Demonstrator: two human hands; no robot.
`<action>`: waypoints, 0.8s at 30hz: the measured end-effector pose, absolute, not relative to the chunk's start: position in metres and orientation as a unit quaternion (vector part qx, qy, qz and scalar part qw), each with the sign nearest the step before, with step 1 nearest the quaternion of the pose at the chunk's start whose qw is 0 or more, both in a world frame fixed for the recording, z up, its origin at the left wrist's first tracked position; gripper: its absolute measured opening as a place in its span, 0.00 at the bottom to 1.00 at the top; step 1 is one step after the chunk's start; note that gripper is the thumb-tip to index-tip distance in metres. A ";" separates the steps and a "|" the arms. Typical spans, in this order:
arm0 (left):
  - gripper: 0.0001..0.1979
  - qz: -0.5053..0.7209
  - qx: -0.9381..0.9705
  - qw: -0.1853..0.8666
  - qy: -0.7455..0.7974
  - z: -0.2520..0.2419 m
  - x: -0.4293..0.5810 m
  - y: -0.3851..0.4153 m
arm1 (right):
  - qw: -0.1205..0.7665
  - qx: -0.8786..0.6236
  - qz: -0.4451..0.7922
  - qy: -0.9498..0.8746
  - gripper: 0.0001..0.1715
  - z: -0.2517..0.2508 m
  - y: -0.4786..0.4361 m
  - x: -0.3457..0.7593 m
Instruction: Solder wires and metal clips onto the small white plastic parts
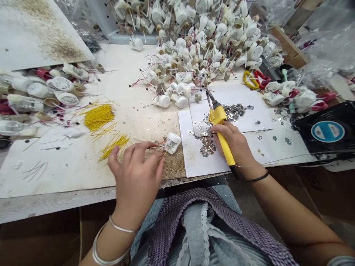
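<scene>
My right hand [235,142] is wrapped around the yellow handle of a soldering gun [226,144]. Its dark tip points away from me, above small metal pieces on a white sheet. My left hand [138,166] pinches thin wires [158,147] between thumb and fingers. They lead to a small white plastic part [173,143] with a rounded cap, at the right of my fingertips. A thin yellowish wire also shows at the pinch. Just left of that hand lies a small bunch of yellow wires [115,147], and a larger pile of yellow wires [99,117] lies behind it.
A big heap of white plastic parts [180,59] with wires covers the back. More parts [39,90] lie at left. Small metal pieces [207,146] are scattered on white sheets [194,166]. Yellow-and-red-handled pliers [251,80] and a black fan [327,131] are on the right.
</scene>
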State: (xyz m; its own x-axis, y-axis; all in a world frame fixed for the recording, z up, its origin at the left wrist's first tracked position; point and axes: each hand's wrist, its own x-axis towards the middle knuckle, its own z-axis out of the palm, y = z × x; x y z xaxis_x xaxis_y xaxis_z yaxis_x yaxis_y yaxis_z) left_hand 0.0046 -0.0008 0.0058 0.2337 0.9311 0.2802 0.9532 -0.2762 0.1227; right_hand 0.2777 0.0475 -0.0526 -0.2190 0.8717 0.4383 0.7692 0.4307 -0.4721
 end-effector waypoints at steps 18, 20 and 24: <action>0.03 -0.092 -0.782 0.075 -0.612 0.012 -0.008 -0.019 | 0.449 -0.476 0.257 -0.711 0.13 -0.032 0.002 0.257; 0.03 -0.129 -0.789 0.070 -0.596 0.012 -0.008 -0.020 | 0.471 -0.483 0.251 -0.694 0.08 -0.031 -0.011 0.273; 0.08 -0.249 -0.824 0.007 -0.509 0.009 0.002 -0.014 | 0.491 -0.508 0.258 -0.660 0.17 -0.031 -0.038 0.299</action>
